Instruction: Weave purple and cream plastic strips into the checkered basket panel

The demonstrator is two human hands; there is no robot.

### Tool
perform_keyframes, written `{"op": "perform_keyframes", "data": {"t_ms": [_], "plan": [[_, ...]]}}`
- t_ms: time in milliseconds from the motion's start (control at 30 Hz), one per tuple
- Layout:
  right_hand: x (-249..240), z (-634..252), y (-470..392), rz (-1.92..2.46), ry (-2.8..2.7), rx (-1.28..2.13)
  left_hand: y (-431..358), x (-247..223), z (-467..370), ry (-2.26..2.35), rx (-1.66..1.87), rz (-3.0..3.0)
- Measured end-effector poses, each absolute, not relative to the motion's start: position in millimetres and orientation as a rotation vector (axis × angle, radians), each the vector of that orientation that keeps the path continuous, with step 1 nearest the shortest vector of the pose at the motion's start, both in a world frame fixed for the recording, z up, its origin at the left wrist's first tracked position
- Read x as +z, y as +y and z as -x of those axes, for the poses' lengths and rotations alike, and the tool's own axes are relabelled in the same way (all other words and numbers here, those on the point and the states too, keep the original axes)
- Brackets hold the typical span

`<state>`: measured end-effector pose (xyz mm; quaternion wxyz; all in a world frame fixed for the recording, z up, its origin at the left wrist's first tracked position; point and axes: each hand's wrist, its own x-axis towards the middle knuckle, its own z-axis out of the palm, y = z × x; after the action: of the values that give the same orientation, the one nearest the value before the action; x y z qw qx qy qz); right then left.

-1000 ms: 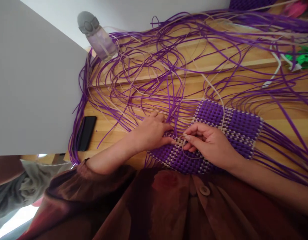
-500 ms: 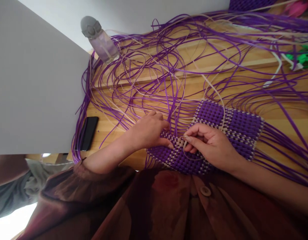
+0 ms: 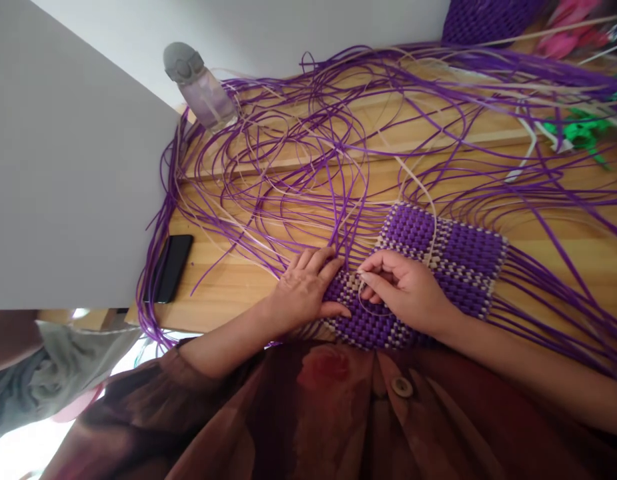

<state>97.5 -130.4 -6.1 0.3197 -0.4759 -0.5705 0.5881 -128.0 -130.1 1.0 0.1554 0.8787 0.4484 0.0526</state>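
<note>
A pale strand (image 3: 371,311) is pinched between the thumb and index finger of the right hand (image 3: 408,287), its other fingers curled inward; a small loop of it is hung beneath the fingertips, over the woven piece (image 3: 471,250). That purple-and-cream checked piece is laid on the wooden table (image 3: 223,297), close in front of the person's body, and is partly covered by both hands. Its left end is pressed by the left hand (image 3: 303,290), which is laid palm down, its fingers close together and its thumb spread apart from them; whether any strand is gripped beneath the palm cannot be told. Beyond the hands, long purple strands (image 3: 341,145) are tangled across the table. A bottle (image 3: 203,90) is seen among them at the back, and a black phone (image 3: 175,267) is partly overlapped by strands at the left.
</note>
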Motion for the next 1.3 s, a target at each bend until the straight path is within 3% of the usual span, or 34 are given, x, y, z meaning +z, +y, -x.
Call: {"op": "perform_keyframes", "data": {"t_ms": [300, 633, 800, 1133, 1300], "plan": [[-5.6, -96.8, -126.5, 1.284, -1.535, 1.516, -138.8, -12.9, 125.4, 1.321, 0.094, -2.625], [-9.7, -95.8, -127.3, 1.252, -1.395, 1.424, -121.2, 14.8, 123.0, 1.398, 0.433, -2.292], [-8.6, -97.5, -130.5, 1.22, -1.416, 1.389, -101.6, 33.8, 129.5, 1.56, 0.202, -2.133], [-2.5, -105.3, -132.7, 1.159, -1.365, 1.5, -51.5, 54.5, 129.7, 1.123, 0.095, -1.498], [0.3, -103.9, -130.7, 1.172, -1.299, 1.562, -27.3, 43.9, 116.9, 0.865, -0.208, -1.214]]}}
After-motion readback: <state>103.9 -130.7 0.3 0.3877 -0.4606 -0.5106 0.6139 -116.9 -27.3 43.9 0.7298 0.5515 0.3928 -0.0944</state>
